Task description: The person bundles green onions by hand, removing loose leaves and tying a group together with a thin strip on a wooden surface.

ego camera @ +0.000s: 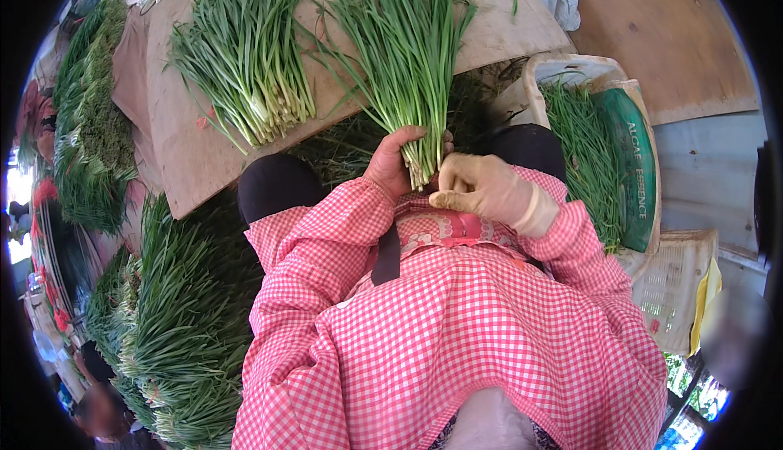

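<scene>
My bare left hand (pixel 396 159) grips a bunch of long green Chinese chives (pixel 416 58) near its pale cut ends, the leaves fanning away over the board. Close beside those ends, on the right, is my right hand (pixel 483 190) in a pale, stained glove, its fingers curled; whether it pinches anything cannot be told. Another bunch of chives (pixel 251 64) lies on the wooden board (pixel 202 168), left of the held one, with a bit of red tie near its stems.
Right of my knees stands a plastic crate (pixel 535 73) of loose chives, with a green printed sack at its side. Another pale crate (pixel 667 291) is below it. Large heaps of chives (pixel 183 327) lie at left. Part of another person (pixel 104 413) shows at lower left.
</scene>
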### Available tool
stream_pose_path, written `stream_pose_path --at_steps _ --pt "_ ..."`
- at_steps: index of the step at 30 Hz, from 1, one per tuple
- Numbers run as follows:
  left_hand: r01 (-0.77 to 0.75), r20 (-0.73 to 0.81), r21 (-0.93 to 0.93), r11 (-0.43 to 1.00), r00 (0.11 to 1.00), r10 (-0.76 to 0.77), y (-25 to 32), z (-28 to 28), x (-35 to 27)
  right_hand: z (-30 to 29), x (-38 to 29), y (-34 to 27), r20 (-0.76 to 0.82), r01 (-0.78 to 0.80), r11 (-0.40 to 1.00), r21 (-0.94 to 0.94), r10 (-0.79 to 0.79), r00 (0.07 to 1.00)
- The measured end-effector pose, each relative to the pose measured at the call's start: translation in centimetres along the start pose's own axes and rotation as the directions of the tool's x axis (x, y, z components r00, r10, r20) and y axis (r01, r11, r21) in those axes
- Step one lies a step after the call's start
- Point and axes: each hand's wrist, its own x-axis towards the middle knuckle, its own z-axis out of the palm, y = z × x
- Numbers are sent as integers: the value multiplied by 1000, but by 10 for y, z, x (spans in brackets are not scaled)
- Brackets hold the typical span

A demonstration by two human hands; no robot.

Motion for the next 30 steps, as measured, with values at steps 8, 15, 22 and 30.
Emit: stream_pose_path --at_steps 8,15,22,30 --pt "30 -8 -87 996 1000 -31 -4 -7 3 27 26 12 -248 239 750 -616 -473 845" --pt "31 -47 -5 999 998 -31 -2 -4 1 31 33 25 -238 292 801 -522 -466 852" --pt "44 -146 60 997 989 -35 -3 1 -1 30 15 4 -8 398 915 -61 -399 917" --pt "-9 -19 22 1000 1000 9 -7 -23 11 0 45 19 -418 330 919 -216 -392 819"
